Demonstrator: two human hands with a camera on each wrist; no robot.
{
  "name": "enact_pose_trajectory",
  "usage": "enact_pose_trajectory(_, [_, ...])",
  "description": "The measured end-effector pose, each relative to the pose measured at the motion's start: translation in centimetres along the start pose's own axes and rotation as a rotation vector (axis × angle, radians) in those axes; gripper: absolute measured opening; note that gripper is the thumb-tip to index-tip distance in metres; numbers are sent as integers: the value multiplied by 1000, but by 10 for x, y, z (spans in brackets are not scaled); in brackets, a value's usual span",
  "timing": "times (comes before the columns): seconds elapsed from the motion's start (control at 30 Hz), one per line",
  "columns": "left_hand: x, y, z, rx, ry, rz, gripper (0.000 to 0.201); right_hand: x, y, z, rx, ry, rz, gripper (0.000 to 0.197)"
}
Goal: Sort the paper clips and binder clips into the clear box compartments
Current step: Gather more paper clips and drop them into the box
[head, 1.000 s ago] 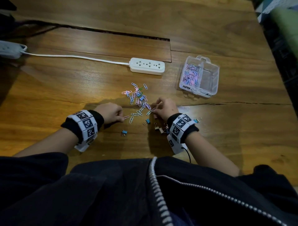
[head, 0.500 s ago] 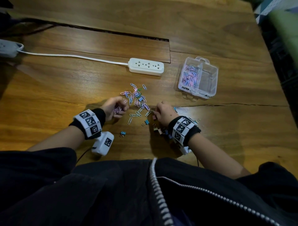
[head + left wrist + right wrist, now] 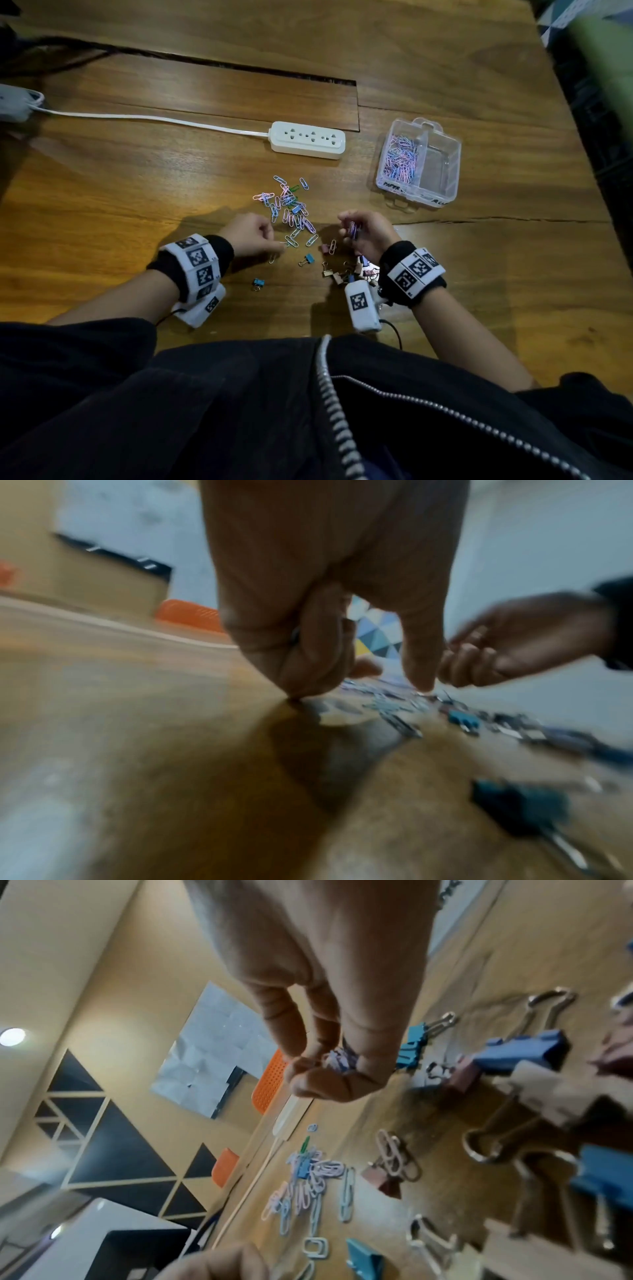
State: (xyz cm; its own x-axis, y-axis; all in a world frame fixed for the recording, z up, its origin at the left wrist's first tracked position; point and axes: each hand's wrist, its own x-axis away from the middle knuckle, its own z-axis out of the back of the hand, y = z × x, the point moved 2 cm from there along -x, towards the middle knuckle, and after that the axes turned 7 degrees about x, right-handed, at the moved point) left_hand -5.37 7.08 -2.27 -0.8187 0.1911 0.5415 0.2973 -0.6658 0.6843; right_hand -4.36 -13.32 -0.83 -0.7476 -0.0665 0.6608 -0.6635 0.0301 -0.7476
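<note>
Loose coloured paper clips (image 3: 291, 209) lie in a heap at mid table. My left hand (image 3: 270, 240) is palm down at the heap's near left edge, fingers curled, one fingertip (image 3: 421, 683) on the wood by a clip; whatever those curled fingers hold is hidden. Raised a little off the table to the right of the heap, my right hand (image 3: 356, 226) pinches a small bunch of paper clips (image 3: 337, 1060). The clear box (image 3: 454, 178) stands at the far right; its left compartment holds paper clips (image 3: 400, 159). Binder clips (image 3: 342, 274) are scattered near my right wrist.
A white power strip (image 3: 307, 139) lies behind the heap, and its cable (image 3: 154, 118) runs off to the left. Two blue binder clips (image 3: 308, 259) (image 3: 258, 283) lie apart between my wrists. The table's right edge (image 3: 575, 113) is just beyond the box.
My left hand, palm up with clips half a second ago, has turned over and dropped to the table. My right hand has lifted off the table with a bunch of clips.
</note>
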Motion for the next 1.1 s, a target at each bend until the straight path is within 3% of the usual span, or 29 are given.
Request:
enact_pose_trajectory(0.1, [2,-2,-7,-299,55,-13,25,0,0,-1,41,43,-38,26])
enact_pose_trajectory(0.23, [0,2,-14,-326,-43,-37,13,5,0,-7,535,37,-69,27])
enact_pose_trajectory(0.33, [-2,3,-13,-300,-82,-34,19,9,1,-9,700,96,-49,27])
enact_pose_trajectory(0.4, [-3,3,-10,-100,-46,-4,23,7,3,-12,923,181,17,27])
enact_pose_trajectory(0.53, [-6,4,0,740,-43,66,28,6,11,-18,1259,195,-13,38])
enact_pose_trajectory(0.63, [-8,6,6,829,-31,49,30,4,15,-21,1367,191,-28,35])
enact_pose_trajectory(0.77, [-10,12,0,397,39,-6,28,-3,20,-21,1361,219,-18,38])
enact_pose_trajectory(0.87, [-14,7,-6,156,87,-37,27,-9,20,-18,1291,182,-5,15])
enact_pose_trajectory(0.93, [-13,6,-8,31,110,-42,22,-10,20,-13,1236,170,9,19])
enact_pose_trajectory(1.03, [-11,7,-12,-150,128,-72,22,-5,15,-5,1075,130,36,27])
enact_pose_trajectory(1.1, [-9,9,-14,-239,87,-95,19,-1,12,-1,820,90,32,28])
